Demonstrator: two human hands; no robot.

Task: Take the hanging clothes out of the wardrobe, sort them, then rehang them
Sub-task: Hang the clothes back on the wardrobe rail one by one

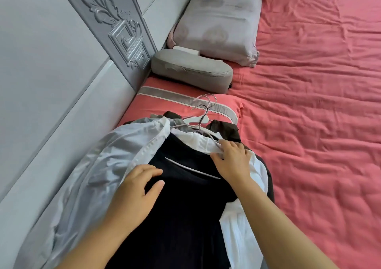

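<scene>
**Clothes pile on the bed — hand positions**

The pile of clothes (pixel 165 196) lies on the red bed sheet (pixel 309 124), along the side next to the grey padded headboard (pixel 51 83). On top is a dark navy garment (pixel 181 217). A white sheer garment (pixel 99 165) spreads out to its left, toward the headboard. White fabric (pixel 243 223) shows from under the navy piece on the right, and a dark brown garment (pixel 226 130) sits at the far end of the pile.

The hangers (pixel 203 116) are in the clothes; their hooks point away from me and rest on a red pillow with a grey stripe (pixel 175 97).

My left hand (pixel 134 194) rests flat on the navy garment at the edge of the white sheer one — fingers straight and relaxed, gripping nothing.

My right hand (pixel 233 159) lies at the collar end of the pile. Its fingertips (pixel 218 155) are bent onto the white collar fabric next to a hanger arm; I cannot tell whether they pinch it or merely press on it.

Past the pile, a grey cushion (pixel 191 70) lies against a pale patterned pillow (pixel 220 23).
</scene>
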